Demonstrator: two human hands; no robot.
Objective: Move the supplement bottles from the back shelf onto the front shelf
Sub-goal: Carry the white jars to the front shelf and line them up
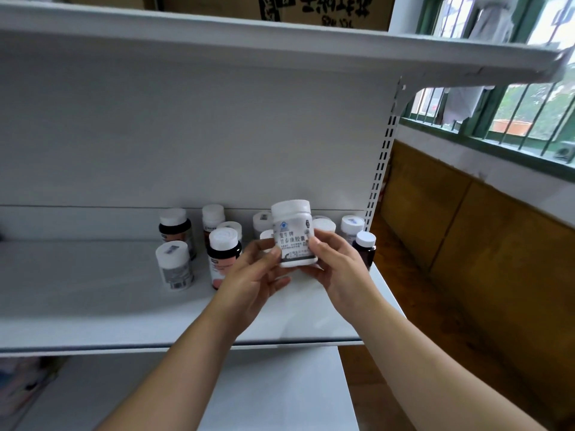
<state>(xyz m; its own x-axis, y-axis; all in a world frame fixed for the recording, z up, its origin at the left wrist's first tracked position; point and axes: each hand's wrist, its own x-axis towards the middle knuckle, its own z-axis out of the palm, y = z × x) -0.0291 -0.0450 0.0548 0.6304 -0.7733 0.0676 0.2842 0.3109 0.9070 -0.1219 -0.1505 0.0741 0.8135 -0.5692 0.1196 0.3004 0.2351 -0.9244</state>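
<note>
A white supplement bottle [294, 233] with a white cap and a dark band at its base is held upright above the white shelf [93, 306]. My left hand [252, 281] grips its lower left side and my right hand [337, 269] grips its lower right side. Behind and around it, several bottles stand on the shelf: a dark bottle with a pink label [223, 259], a white one [174, 265], another dark one [175, 228], and a dark bottle at the right edge [366, 247]. Some bottles are partly hidden by the held one.
An upper shelf [280, 48] overhangs the space, with cardboard boxes [311, 9] on top. A slotted upright [381, 163] marks the shelf's right end. Beyond it are a brown wall panel [466, 228] and a barred window [513, 107]. A lower shelf [273, 393] lies below.
</note>
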